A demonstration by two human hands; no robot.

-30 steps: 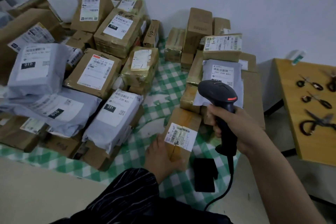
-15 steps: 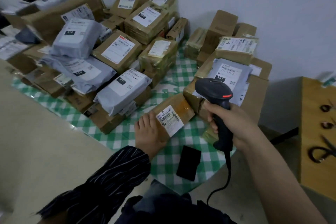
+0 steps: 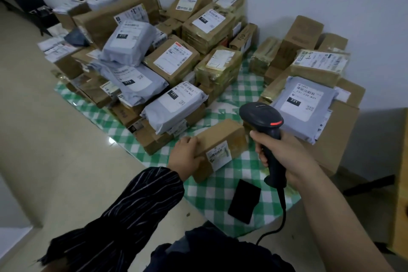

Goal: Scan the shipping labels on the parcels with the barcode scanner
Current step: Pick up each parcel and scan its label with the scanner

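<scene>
**Q:** Which step is in hand?

**A:** One parcel is being presented for scanning. The left hand (image 3: 186, 154) is curled over the near-left end of a small brown box (image 3: 223, 137), which is gripped and held down on the checked cloth (image 3: 212, 196) in the gap between the two piles. Its shipping label (image 3: 218, 155) is wrapped over the near edge. The barcode scanner (image 3: 261, 116) is gripped by its handle in the right hand (image 3: 284, 154), with the fingers closed round it. Its head is held over the far-right end of the box, and the label does not appear to be faced.

**Q:** What is called for next?

**A:** The scanner head is to be tipped down, or the box tilted up, until the label is squarely faced.

**Q:** What is around, and what is in the way?

**A:** A heap of labelled parcels (image 3: 172, 62) is stacked to the left. A flat black object (image 3: 244, 203) is laid on the cloth in front of the box, and the scanner cable (image 3: 282, 210) is hung beside it. A grey mailing bag (image 3: 302, 104) is set on cartons to the right. Little room is left, so a neighbouring label may be read by mistake.
</scene>
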